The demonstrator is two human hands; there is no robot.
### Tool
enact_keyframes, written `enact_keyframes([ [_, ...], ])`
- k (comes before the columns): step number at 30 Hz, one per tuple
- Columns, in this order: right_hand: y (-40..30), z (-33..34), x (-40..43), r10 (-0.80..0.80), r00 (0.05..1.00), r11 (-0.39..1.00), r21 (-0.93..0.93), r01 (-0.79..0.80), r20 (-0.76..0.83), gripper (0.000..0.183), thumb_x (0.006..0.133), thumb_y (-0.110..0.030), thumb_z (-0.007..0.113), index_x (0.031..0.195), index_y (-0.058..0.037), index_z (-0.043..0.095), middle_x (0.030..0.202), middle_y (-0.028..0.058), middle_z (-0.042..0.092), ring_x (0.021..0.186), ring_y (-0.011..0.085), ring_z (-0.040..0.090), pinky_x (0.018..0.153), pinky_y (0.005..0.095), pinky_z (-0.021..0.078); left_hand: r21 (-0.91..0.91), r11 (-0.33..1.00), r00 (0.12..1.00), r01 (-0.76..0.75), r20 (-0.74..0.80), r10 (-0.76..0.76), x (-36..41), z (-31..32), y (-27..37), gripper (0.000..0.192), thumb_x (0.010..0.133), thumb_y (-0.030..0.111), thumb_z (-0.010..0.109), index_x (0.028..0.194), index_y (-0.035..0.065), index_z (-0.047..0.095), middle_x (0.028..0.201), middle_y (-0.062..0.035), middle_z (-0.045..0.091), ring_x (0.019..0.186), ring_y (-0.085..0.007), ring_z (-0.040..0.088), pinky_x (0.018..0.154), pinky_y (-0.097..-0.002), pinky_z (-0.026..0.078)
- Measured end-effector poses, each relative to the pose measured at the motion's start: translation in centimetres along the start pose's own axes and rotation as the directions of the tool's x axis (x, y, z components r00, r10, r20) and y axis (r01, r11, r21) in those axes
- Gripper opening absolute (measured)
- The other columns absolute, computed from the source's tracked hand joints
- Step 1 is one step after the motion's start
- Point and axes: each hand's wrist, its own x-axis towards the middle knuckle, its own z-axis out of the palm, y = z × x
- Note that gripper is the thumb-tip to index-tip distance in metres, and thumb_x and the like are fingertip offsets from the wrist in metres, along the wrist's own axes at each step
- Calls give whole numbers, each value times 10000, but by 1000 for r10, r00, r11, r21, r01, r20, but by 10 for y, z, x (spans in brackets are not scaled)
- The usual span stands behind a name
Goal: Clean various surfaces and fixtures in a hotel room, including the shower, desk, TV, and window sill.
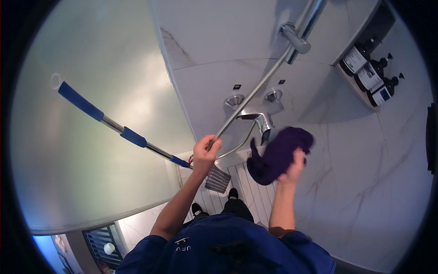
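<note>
My left hand (pixel 204 154) is closed around a metal shower hose (pixel 253 92), which runs taut from my grip up to the chrome shower holder (pixel 295 38). A lower, curved stretch of hose hangs between the chrome shower mixer (pixel 261 114) and my hand. In my right hand (pixel 293 167) is a bunched dark purple cloth (pixel 280 154), slightly blurred, held just below and right of the mixer's spout. Part of the right fingers is hidden by the cloth.
A flat mop with blue grips (pixel 133 137) leans by the frosted glass panel (pixel 102 178); its striped pad (pixel 218 178) is near my feet on the slatted floor (pixel 246 181). Several dark pump bottles (pixel 369 73) stand in a wall niche at right.
</note>
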Motion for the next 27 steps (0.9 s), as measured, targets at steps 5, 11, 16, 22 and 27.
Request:
enact_keyframes([
  [5, 108, 62, 37, -51, 941, 972, -233, -30, -335, 545, 992, -189, 597, 1430, 58, 385, 1235, 106, 572, 1088, 146, 547, 969, 280, 424, 40, 999, 994, 13, 106, -17, 7, 5, -12, 210, 926, 128, 654, 1051, -40, 648, 849, -30, 668, 804, -94, 607, 755, -246, 485],
  [11, 157, 28, 45, -211, 943, 948, -288, 133, -259, 477, 984, -159, 585, 1414, -24, 432, 935, 0, 585, 794, 53, 535, 672, 196, 425, 269, 959, 991, -89, 120, 58, 23, 5, -23, 237, 907, 99, 677, 1099, -39, 664, 846, 2, 661, 778, -55, 574, 717, -215, 466],
  [16, 132, 21, -2, -182, 877, 878, -475, -58, -444, 315, 921, -137, 585, 1165, 62, 588, 1082, 64, 639, 979, 155, 576, 904, 290, 452, 467, 811, 936, -352, 194, 295, 24, 4, -25, 467, 812, 79, 682, 1253, 6, 547, 1130, -179, 601, 1053, -318, 603, 877, -399, 489],
  [22, 45, 47, 16, -445, 889, 655, -715, 245, -104, 308, 911, -29, 511, 1189, 79, 591, 1079, 73, 636, 989, 147, 581, 897, 274, 451, 347, 934, 978, -80, 207, 7, -6, 19, -36, 597, 806, 119, 723, 1341, 28, 473, 1222, -126, 551, 1079, -230, 571, 815, -324, 514],
  [27, 1, 67, -7, -227, 968, 938, -289, 189, -104, 399, 906, 5, 472, 1290, 101, 513, 1207, 160, 625, 1090, 218, 615, 968, 328, 477, 196, 977, 862, -82, 507, -30, -23, 72, -49, 654, 820, 200, 736, 1377, 11, 452, 1269, -162, 490, 1144, -305, 533, 1005, -397, 434],
])
